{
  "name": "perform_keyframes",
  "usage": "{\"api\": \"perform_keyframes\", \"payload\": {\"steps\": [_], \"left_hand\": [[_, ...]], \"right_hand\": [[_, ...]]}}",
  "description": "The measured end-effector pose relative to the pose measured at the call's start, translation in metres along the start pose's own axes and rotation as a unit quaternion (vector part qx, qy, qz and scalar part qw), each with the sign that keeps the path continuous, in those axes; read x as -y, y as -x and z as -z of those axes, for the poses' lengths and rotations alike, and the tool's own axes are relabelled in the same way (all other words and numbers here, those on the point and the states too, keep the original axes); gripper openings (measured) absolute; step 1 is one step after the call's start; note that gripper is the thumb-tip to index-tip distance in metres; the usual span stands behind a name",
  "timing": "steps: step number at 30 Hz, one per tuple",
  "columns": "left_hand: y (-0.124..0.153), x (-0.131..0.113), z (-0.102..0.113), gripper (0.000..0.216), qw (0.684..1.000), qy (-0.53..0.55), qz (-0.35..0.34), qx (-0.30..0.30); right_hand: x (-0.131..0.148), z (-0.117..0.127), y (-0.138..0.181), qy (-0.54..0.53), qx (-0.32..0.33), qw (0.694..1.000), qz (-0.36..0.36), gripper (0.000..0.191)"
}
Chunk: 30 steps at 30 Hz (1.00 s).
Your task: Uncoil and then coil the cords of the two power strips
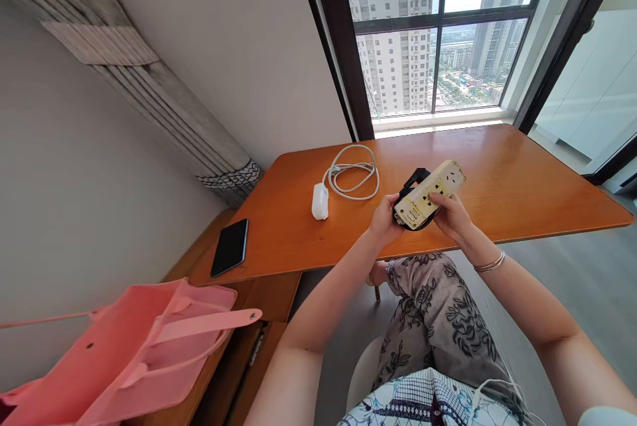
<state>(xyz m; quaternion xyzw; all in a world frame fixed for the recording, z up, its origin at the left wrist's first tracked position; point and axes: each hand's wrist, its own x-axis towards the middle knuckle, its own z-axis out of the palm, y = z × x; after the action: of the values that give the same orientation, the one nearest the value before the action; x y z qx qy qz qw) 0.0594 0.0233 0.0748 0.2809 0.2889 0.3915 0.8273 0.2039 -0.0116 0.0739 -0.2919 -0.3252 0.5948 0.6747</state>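
Where the two hands meet: a cream power strip (434, 196), yellowed in patches, is held up over the near part of the brown table (517, 180), tilted, its far end to the right and its socket face showing.
Black cord (419, 176): bunched behind the strip, visible past its upper left side and below its lower edge.
Left hand (388, 220): closed on the strip's near left end and the cord beside it; some fingertips are hidden.
Right hand (452, 216): gripping the strip from the right, thumb laid on the socket face, the other fingers mostly out of sight underneath; bracelets (490, 262) circle the wrist.
White adapter (320, 202): resting on the table left of the hands, apart from them, its white cable (377, 180) in loose loops just beyond and to the right.
Black-screened device (229, 248): lying flat at the table's left end.
Pink bag (144, 340): beside the table at lower left, its strap pointing right.
Patterned trousers (423, 306): on the person's legs, below the near edge.
Window (440, 18): beyond the table, with tall buildings outside.
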Motion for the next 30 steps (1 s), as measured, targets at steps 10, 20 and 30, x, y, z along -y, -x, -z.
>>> {"api": "perform_keyframes", "payload": {"steps": [10,20,30], "left_hand": [[0.001,0.001,0.002,0.047,1.0,-0.01,0.008,0.015],[-0.014,-0.007,0.005,0.04,0.999,-0.032,0.028,-0.024],[-0.032,0.014,0.023,0.034,0.992,-0.085,-0.096,-0.02]], "right_hand": [[-0.001,0.008,0.0,-0.023,0.024,0.999,-0.016,0.053],[-0.003,0.016,-0.02,-0.024,-0.04,0.998,-0.053,0.037],[-0.016,0.03,-0.043,-0.046,-0.107,0.988,-0.099,0.024]]}}
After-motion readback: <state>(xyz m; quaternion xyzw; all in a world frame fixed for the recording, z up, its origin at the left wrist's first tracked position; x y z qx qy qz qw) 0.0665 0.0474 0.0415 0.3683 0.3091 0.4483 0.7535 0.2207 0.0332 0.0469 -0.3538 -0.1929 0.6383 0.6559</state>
